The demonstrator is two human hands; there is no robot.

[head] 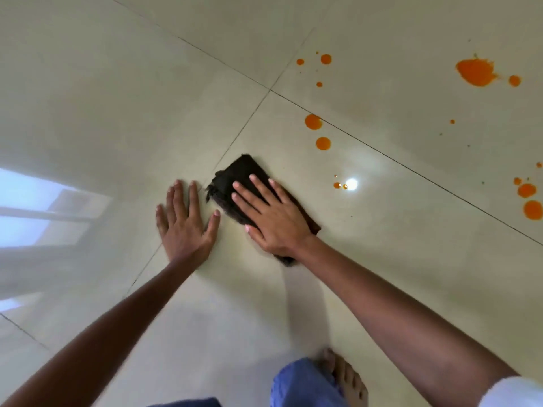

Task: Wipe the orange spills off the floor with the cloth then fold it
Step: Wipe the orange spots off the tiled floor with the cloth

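Dark brown cloth [238, 176], folded into a rough oblong, lies flat on the glossy cream tiled floor [382, 259] in the head view. Its frayed left corner is just beside a grout line [235, 136]. The right hand [273, 218] presses on the cloth with straight, spread fingers. The cloth's far corner and near end show past the hand. The left hand [185, 224] rests flat on bare tile just left of the cloth, fingers splayed and holding nothing, its thumb tip just beside the cloth's edge.

Orange spills [476, 72] dot the floor beyond and to the right. Two round drops [323, 143] sit nearest, with open tile between them and the cloth. More drops [533, 210] lie at the right edge. A bare foot [346, 377] and a blue trouser leg [305, 383] stand at the bottom edge.
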